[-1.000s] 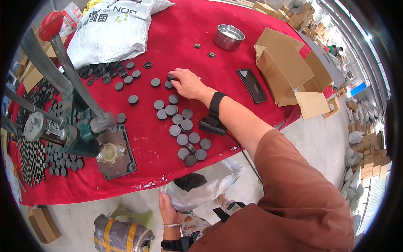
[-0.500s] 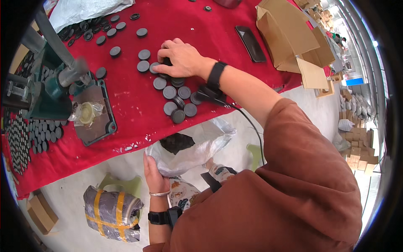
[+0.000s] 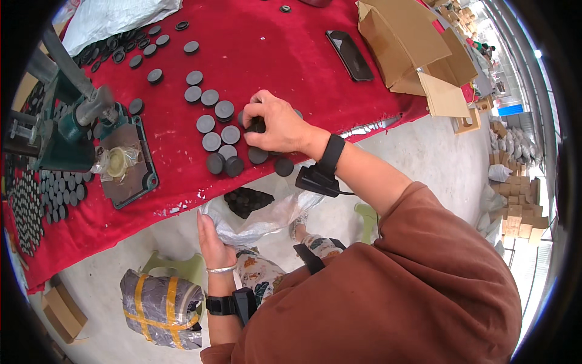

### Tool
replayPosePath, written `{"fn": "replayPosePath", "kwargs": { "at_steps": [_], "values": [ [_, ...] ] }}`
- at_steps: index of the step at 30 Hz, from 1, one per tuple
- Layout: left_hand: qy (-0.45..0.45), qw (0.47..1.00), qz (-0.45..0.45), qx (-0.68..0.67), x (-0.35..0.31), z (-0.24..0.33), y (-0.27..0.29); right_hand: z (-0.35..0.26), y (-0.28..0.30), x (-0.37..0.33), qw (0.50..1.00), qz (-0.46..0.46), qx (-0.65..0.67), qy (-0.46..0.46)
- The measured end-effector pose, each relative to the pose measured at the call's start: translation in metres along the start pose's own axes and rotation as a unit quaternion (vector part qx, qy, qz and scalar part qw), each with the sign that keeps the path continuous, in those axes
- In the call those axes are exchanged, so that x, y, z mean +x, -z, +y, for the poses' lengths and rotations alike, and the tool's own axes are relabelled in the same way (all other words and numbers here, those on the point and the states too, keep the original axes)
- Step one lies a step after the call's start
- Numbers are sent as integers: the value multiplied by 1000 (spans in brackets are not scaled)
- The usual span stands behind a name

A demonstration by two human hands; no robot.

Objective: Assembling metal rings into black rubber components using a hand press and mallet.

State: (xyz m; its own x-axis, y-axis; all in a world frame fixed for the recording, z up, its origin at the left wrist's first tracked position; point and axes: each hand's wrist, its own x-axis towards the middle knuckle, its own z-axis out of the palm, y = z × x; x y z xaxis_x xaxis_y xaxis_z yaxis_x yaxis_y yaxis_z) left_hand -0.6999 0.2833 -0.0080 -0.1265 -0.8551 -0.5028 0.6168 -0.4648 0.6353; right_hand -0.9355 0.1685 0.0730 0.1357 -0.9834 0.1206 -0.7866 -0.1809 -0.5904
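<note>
Round grey-topped black caps (image 3: 211, 141) lie loosely grouped on the red cloth near the table's front edge. Above that group, my right hand (image 3: 279, 126) curls its fingers round dark caps (image 3: 258, 125), which the fingers partly hide. One cap (image 3: 284, 167) sits by the edge below my right wrist. At the table front, my left hand (image 3: 215, 246) grips the rim of a white plastic bag (image 3: 245, 229), its thumb not clearly visible. The bag's mouth gapes upward, showing a heap of dark caps (image 3: 247, 202) inside.
A green hand press (image 3: 66, 133) stands at the left, with many caps (image 3: 63, 191) beside it. A phone (image 3: 350, 56) and an open cardboard box (image 3: 406, 45) occupy the far right. On the floor sit a taped grey bundle (image 3: 159, 309) and green stools (image 3: 176, 267).
My right hand has shifted right across the cap group and now has caps between its fingers. Several caps have changed places near the edge. The whole view has shifted slightly.
</note>
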Motion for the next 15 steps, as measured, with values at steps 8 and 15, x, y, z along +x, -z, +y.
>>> {"fn": "replayPosePath", "kwargs": {
  "at_steps": [8,15],
  "values": [
    [-11,1000,9,-1,3,-1,3,-32,17,-26,973,-158,87,141],
    [10,1000,16,-16,-4,4,1,-69,22,-50,948,-212,-45,232]
  ]
}}
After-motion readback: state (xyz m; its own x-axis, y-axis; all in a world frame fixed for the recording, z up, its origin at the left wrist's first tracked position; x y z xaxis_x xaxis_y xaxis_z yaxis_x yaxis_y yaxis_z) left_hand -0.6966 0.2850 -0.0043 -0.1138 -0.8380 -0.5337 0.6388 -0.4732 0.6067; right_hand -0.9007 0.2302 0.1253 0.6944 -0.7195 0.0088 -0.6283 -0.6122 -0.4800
